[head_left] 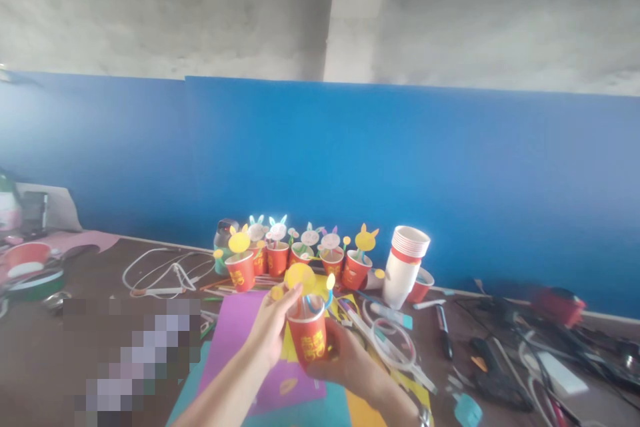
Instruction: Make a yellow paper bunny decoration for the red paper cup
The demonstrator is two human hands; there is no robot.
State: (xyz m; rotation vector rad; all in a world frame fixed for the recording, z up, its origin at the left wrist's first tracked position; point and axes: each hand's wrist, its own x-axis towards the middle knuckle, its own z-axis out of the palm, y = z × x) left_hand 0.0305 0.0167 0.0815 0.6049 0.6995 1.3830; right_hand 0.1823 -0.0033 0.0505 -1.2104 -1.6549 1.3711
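Note:
A red paper cup [307, 337] with yellow lettering is held tilted above coloured paper sheets, my right hand [340, 359] wrapped round its lower right side. From the cup rises a round yellow paper cutout [301, 276], and my left hand [274, 325] grips its lower left edge with the thumb in front. A blue stem with a small pale yellow oval [331, 281] sticks out at the cup's right. Beneath both hands lie a purple sheet [235, 327] and a teal sheet [320, 407].
Several red cups [241, 272] with paper animal heads stand in a row behind. A white cup stack [400, 277] is to their right. Cables [173, 273], a black glue gun [495, 367] and a marker [443, 332] lie around. A blue partition [350, 153] closes the back.

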